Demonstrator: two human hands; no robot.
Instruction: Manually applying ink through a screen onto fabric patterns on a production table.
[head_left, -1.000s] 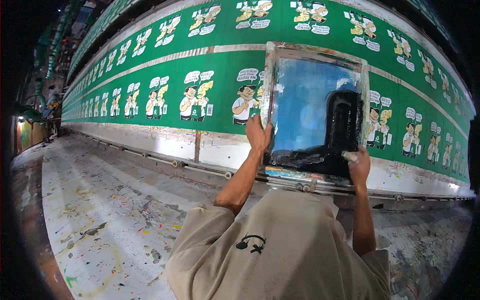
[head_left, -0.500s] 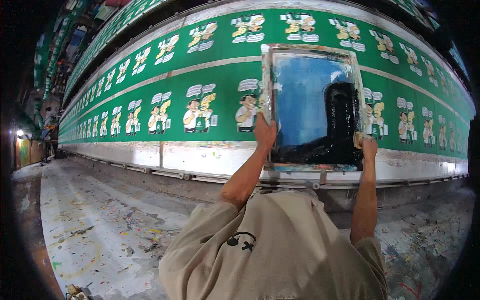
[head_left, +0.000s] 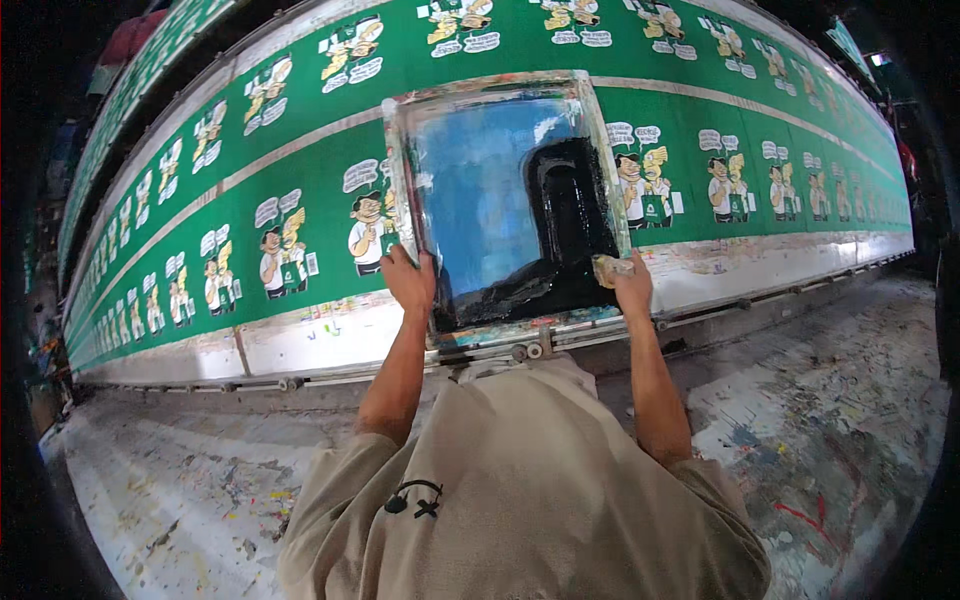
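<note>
One printing table (head_left: 350, 325) carried green printed sheeting (head_left: 690, 120) and, toward its near edge, a screen-printing frame (head_left: 403, 170) bearing black ink (head_left: 575, 200). The left hand (head_left: 410, 282) curled fingers round its left side; the right hand (head_left: 634, 287) gripped a tan pad (head_left: 608, 270) at its right. Uneven lifting probably risked smearing.

The short-sleeved shirt (head_left: 540, 500) is tan; its small print (head_left: 425, 509) black.

the black ink (head_left: 578, 200) looks wet and glossy on the smooth blue screen (head_left: 475, 190); its frame (head_left: 403, 172) is rough, paint-crusted. the green sheet (head_left: 330, 225) seems smooth, the shirt (head_left: 540, 470) matt cloth, the floor (head_left: 170, 480) coarse.
</note>
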